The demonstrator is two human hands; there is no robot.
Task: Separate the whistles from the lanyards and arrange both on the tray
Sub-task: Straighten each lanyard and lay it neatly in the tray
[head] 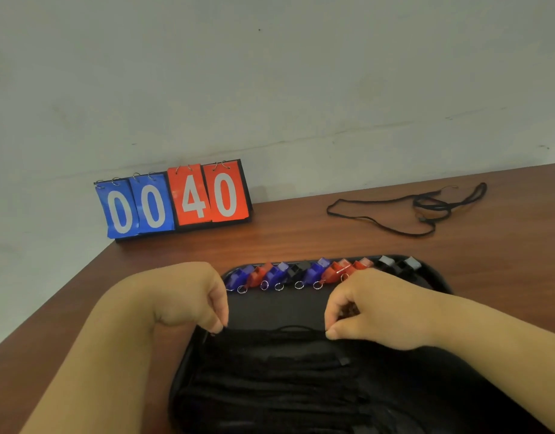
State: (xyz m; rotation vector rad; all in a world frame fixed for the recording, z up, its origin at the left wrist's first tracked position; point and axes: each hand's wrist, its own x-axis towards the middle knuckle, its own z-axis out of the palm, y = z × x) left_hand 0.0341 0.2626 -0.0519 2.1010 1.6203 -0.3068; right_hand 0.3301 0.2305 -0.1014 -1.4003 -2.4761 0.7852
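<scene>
A black tray (279, 311) lies in front of me on the wooden table. Several blue, red and black whistles (313, 270) with small metal rings stand in a row along its far edge. Black lanyards (269, 371) lie folded in rows across the near part of the tray, hard to tell apart against the black. My left hand (188, 296) and my right hand (370, 308) each pinch one end of a black lanyard (288, 329) stretched straight between them, just above the others. One more black lanyard (420, 208) lies loose on the table at the far right.
A flip scoreboard (173, 202) showing 00 in blue and 40 in red stands at the table's back left, against the pale wall. The table's left edge (91, 267) runs diagonally toward me.
</scene>
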